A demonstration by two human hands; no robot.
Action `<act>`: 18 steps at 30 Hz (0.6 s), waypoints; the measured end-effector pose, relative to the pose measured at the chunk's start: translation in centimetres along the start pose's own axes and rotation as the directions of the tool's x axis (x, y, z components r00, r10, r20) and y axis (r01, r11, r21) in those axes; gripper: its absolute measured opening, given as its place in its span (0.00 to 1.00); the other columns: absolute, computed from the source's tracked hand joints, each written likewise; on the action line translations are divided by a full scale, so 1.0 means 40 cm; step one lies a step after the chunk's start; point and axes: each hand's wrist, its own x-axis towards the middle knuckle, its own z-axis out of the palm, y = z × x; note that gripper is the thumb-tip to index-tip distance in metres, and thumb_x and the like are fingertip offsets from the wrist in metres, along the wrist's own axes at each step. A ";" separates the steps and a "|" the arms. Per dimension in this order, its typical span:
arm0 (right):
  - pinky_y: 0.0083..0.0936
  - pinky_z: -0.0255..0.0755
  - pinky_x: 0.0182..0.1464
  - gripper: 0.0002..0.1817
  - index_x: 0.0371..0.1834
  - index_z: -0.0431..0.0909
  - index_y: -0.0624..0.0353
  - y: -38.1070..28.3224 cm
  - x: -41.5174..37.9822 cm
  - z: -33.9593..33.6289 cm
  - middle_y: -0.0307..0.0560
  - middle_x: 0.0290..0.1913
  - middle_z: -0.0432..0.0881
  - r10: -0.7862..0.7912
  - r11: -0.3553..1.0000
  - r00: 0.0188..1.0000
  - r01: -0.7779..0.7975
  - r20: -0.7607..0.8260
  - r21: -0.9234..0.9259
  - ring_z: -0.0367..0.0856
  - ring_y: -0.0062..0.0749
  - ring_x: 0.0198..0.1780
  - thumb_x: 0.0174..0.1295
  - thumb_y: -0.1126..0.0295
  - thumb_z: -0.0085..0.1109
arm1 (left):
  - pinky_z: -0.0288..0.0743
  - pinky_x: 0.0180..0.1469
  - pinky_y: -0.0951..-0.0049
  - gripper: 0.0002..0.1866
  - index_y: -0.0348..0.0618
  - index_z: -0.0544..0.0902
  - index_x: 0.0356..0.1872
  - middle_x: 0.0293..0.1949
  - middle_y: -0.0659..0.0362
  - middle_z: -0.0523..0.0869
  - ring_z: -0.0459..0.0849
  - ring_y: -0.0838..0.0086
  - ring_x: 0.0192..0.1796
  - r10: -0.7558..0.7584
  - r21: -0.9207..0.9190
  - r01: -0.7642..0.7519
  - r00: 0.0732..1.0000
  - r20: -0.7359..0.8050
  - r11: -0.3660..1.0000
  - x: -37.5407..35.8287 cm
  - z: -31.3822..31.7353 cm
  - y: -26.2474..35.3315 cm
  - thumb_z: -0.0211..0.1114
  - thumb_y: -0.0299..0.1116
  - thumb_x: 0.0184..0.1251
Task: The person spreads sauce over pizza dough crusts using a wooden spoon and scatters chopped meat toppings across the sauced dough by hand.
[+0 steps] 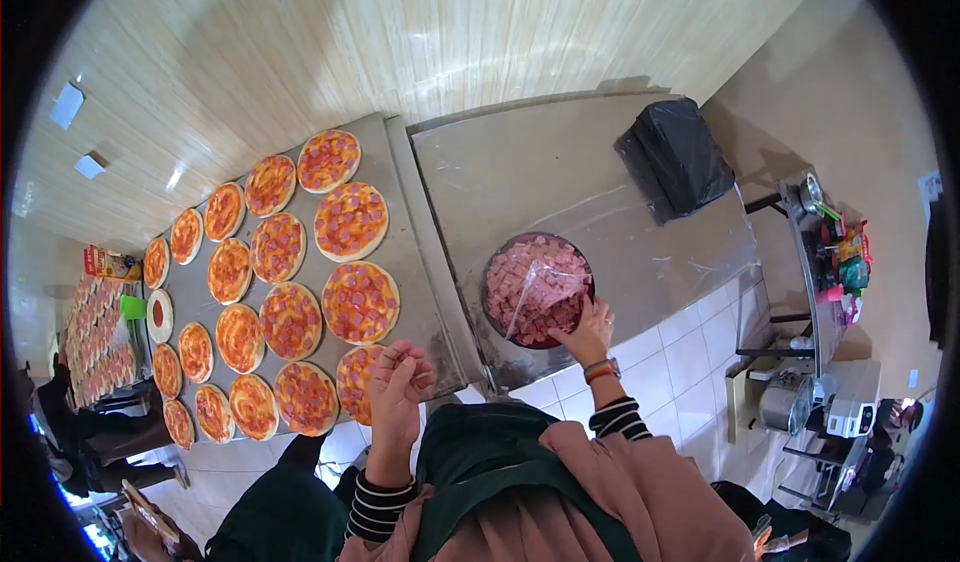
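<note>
Small round pizzas with red sauce stand in rows on a metal table at the left. Those nearest me, such as one pizza, carry pink meat cubes; farther left they show mostly sauce and cheese. My left hand is over a pizza at the table's front edge, its fingers curled together; what they hold, if anything, is too small to tell. A dark round bowl of diced pink meat, with clear plastic over part of it, sits on the right table. My right hand grips the bowl's lower right rim.
A black wrapped bundle lies at the right table's back corner. Shelves with packets and a white appliance stand at the far right. Other people stand at the lower left and lower right. More topped pizzas fill a table at the far left.
</note>
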 end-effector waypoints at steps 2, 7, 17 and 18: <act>0.39 0.61 0.52 0.43 0.54 0.62 0.61 -0.012 -0.004 0.011 0.54 0.49 0.64 0.018 1.000 1.000 -0.018 -0.010 -0.003 0.64 0.50 0.50 0.32 0.54 0.69 | 0.73 0.38 0.77 0.11 0.41 0.70 0.45 0.37 0.59 0.76 0.77 0.76 0.36 0.004 0.009 -0.004 1.000 -0.003 1.000 -0.017 0.018 -0.012 0.54 0.26 0.61; 0.37 0.67 0.47 0.39 0.52 0.60 0.57 -0.008 -0.007 0.076 0.52 0.49 0.64 0.027 0.982 0.999 -0.034 0.036 0.188 0.68 0.49 0.47 0.35 0.58 0.68 | 0.72 0.37 0.76 0.11 0.44 0.71 0.45 0.37 0.62 0.76 0.76 0.77 0.36 0.021 0.050 -0.021 1.000 -0.006 0.999 -0.042 0.043 -0.039 0.53 0.28 0.61; 0.42 0.72 0.39 0.26 0.47 0.64 0.51 0.028 0.010 0.113 0.52 0.46 0.69 0.056 0.968 0.995 -0.073 0.077 0.240 0.75 0.51 0.38 0.42 0.68 0.61 | 0.73 0.37 0.75 0.11 0.43 0.71 0.45 0.38 0.60 0.77 0.77 0.77 0.36 0.009 0.019 -0.009 1.000 -0.025 1.000 -0.064 0.021 -0.079 0.55 0.28 0.60; 0.42 0.72 0.39 0.26 0.47 0.64 0.51 0.031 0.011 0.110 0.52 0.46 0.69 0.053 0.968 0.996 -0.070 0.076 0.242 0.75 0.51 0.38 0.42 0.68 0.61 | 0.73 0.37 0.75 0.12 0.43 0.71 0.45 0.38 0.60 0.77 0.77 0.77 0.36 -0.005 0.014 0.005 0.999 -0.040 1.000 -0.062 0.017 -0.086 0.55 0.28 0.60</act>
